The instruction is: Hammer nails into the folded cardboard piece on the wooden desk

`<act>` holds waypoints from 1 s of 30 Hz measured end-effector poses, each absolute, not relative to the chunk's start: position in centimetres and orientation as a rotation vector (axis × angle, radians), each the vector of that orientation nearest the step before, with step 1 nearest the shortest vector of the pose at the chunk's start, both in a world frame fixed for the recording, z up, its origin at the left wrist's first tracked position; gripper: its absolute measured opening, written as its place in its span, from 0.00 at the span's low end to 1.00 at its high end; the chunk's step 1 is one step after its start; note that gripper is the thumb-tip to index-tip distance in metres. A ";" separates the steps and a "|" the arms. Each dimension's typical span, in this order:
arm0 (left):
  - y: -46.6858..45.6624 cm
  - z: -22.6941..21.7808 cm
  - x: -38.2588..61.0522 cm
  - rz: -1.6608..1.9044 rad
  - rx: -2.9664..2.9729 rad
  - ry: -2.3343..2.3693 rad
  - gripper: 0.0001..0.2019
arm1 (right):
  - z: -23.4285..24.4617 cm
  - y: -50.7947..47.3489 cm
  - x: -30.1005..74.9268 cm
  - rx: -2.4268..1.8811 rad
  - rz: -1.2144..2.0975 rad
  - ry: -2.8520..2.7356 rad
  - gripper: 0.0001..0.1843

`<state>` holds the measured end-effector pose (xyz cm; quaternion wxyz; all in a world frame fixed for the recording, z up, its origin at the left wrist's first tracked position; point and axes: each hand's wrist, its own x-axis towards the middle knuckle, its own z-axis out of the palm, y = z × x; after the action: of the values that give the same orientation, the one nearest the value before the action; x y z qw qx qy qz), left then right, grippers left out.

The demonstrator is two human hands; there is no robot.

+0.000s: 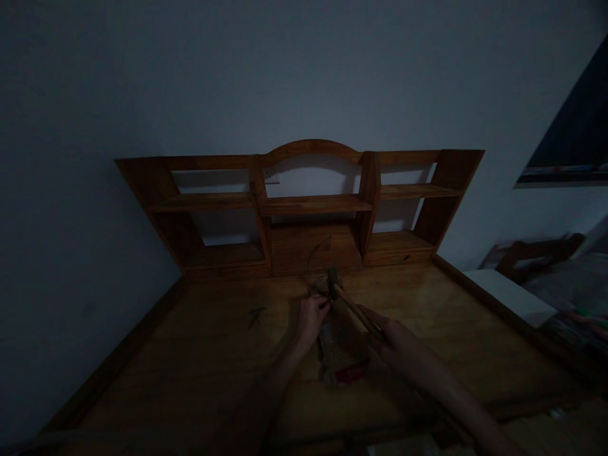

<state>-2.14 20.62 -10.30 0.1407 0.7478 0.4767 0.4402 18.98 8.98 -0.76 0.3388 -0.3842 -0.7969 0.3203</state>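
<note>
The scene is very dim. My right hand (387,335) is closed around the wooden handle of a hammer (349,301), whose dark head rests near the back of the desk top. My left hand (311,316) is pinched beside the hammer head, fingers together on something too small to make out. Between my hands lies a brownish bag or packet (339,351) with a red patch at its near end, flat on the wooden desk top (199,354).
A wooden hutch with shelves and an arched top (308,202) stands at the desk's back against a pale wall. A small dark mark or object (256,315) lies left of my hands. Cluttered furniture and a white slab (510,294) sit to the right.
</note>
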 end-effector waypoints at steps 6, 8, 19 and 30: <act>20.6 -10.1 -2.1 1.284 2.160 1.404 0.07 | -1.1 9.5 18.9 -0.954 0.865 -2.080 0.34; 20.5 -10.0 -2.1 1.277 2.158 1.419 0.07 | -0.9 9.4 18.9 -0.947 0.877 -2.072 0.34; 20.8 -10.5 -2.0 1.256 2.145 1.422 0.08 | -1.2 9.4 19.0 -1.002 0.841 -2.086 0.34; 20.4 -9.7 -1.9 1.259 2.143 1.421 0.08 | -1.6 9.8 19.1 -0.952 0.843 -2.109 0.36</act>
<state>-1.92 20.40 -9.73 0.1391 0.7413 0.4915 0.4354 19.07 9.84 -1.58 0.3331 -0.3645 -0.8075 0.3228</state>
